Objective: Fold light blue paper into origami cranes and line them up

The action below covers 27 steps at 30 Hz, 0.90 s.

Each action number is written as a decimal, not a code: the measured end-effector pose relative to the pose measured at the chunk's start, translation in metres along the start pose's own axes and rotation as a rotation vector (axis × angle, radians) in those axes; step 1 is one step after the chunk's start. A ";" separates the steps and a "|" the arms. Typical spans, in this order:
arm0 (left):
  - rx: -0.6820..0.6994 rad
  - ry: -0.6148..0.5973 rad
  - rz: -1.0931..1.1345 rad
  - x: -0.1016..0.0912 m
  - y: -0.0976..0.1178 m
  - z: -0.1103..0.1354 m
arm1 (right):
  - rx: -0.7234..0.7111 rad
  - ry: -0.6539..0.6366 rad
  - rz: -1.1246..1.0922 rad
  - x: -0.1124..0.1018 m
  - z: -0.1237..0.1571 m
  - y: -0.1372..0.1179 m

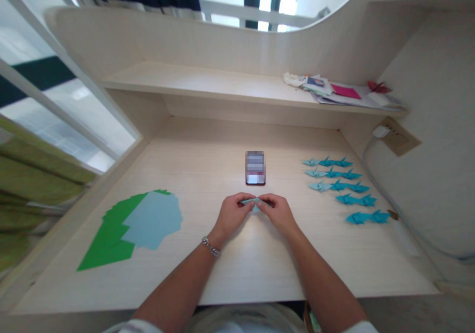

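Between my fingertips is a small piece of folded light blue paper, held just above the desk. My left hand pinches its left side, and my right hand pinches the right side. Both thumbs meet near the middle of the paper. The fingers cover most of its edges, so its exact shape is partly hidden. Straight beyond my hands lies a phone with its screen lit. To the right, several folded blue paper cranes stand in rows on the desk.
Fanned light blue paper sheets overlap green sheets on the left of the desk. A shelf crosses the back, with papers at its right. A white cable runs from a wall socket.
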<state>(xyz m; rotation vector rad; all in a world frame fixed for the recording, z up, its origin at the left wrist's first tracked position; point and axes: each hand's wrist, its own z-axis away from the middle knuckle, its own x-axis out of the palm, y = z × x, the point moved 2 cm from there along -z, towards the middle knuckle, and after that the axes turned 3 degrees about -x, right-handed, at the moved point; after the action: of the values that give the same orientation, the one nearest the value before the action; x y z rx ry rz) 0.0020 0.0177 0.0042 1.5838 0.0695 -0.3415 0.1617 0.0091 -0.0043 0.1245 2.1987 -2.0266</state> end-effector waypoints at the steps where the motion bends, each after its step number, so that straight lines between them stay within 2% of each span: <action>1: -0.007 0.000 0.010 0.000 -0.001 0.000 | -0.001 0.000 0.000 0.000 0.000 0.000; 12: 0.008 -0.065 0.070 0.000 0.003 0.000 | 0.044 0.016 -0.043 -0.001 0.000 0.004; 17: -0.031 -0.131 0.166 0.000 0.004 0.001 | 0.124 -0.005 -0.123 -0.002 0.001 0.004; 27: -0.065 -0.182 0.287 0.001 0.006 0.001 | 0.141 -0.022 -0.220 -0.003 0.004 -0.008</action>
<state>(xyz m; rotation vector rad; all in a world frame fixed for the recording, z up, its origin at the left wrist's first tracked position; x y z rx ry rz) 0.0041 0.0160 0.0100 1.4681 -0.2820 -0.2537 0.1634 0.0044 0.0034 -0.1291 2.1381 -2.2851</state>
